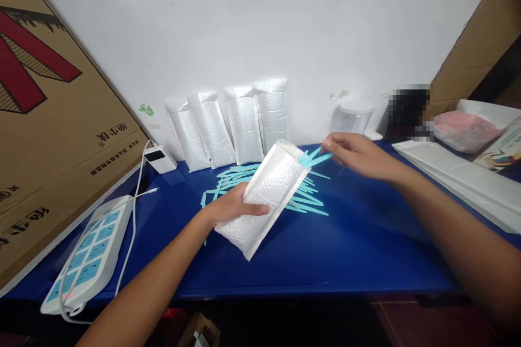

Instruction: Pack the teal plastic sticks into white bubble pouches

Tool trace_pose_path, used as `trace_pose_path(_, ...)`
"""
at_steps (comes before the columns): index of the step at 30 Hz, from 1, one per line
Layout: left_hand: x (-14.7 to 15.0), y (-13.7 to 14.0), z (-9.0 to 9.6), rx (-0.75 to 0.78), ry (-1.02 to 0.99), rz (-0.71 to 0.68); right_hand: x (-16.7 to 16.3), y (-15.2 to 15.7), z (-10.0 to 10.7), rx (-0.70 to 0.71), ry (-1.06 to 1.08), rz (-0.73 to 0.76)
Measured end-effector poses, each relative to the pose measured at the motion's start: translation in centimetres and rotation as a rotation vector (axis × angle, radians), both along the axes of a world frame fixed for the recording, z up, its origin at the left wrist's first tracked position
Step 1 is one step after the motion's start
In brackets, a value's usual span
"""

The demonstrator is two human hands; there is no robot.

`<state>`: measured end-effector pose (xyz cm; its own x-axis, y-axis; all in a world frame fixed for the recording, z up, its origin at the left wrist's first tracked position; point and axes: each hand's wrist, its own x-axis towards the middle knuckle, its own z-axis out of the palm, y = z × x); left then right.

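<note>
My left hand [234, 207] grips a white bubble mailer [272, 190] that tilts up to the right, thumb across its face. At its upper end, several light-blue strips [311, 159] stick out of the mouth. My right hand [350, 153] pinches the outer ends of these strips between thumb and fingers. Under and behind the mailer, a loose pile of similar light-blue strips [307, 200] lies on the blue tabletop [366, 233]. What the strips are for or made of cannot be made out.
Several white bubble mailers [243, 124] lean against the wall. To the left are a power strip [89, 255], a small white device [160, 159] with a cable, and a large cardboard box [61, 119]. A clear jar [355, 118] and stacked white mailers [459, 179] are at the right.
</note>
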<state>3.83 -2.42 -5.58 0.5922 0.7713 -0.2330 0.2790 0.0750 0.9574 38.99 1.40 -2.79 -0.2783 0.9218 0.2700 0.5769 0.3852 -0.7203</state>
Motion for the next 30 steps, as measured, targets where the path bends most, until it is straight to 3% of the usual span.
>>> trace_pose_path(4, 0.1, -0.2, 0.1, 0.002, 0.010, -0.028, -1.8, -0.8, -0.4, -0.074, 0.193, 0.125)
trace_pose_path(11, 0.3, -0.5, 0.3, 0.003, 0.029, -0.072, -3.3, -1.7, -0.3, -0.105, 0.252, 0.240)
trace_pose_path(15, 0.2, -0.4, 0.4, -0.027, 0.063, -0.098, -2.7, -1.9, 0.2, -0.197, 0.202, 0.323)
trace_pose_path(18, 0.2, -0.5, 0.5, -0.029, 0.087, -0.142, -2.6, -2.2, 0.4, -0.333, 0.106, 0.481)
trace_pose_path(21, 0.4, -0.5, 0.6, -0.038, 0.077, -0.216, -2.7, -2.5, 0.5, -0.382, 0.035, 0.620)
trace_pose_path(23, 0.4, -0.6, 0.7, -0.035, 0.072, -0.218, -2.8, -2.5, 0.5, -0.347, 0.044, 0.577)
trace_pose_path(28, 0.0, -0.4, 0.5, 0.023, 0.103, -0.113, -2.9, -2.3, 0.5, -0.087, 0.173, 0.164)
trace_pose_path(30, 0.0, -0.4, 0.4, 0.044, 0.070, -0.110, -2.8, -2.2, 0.6, -0.034, 0.187, 0.110)
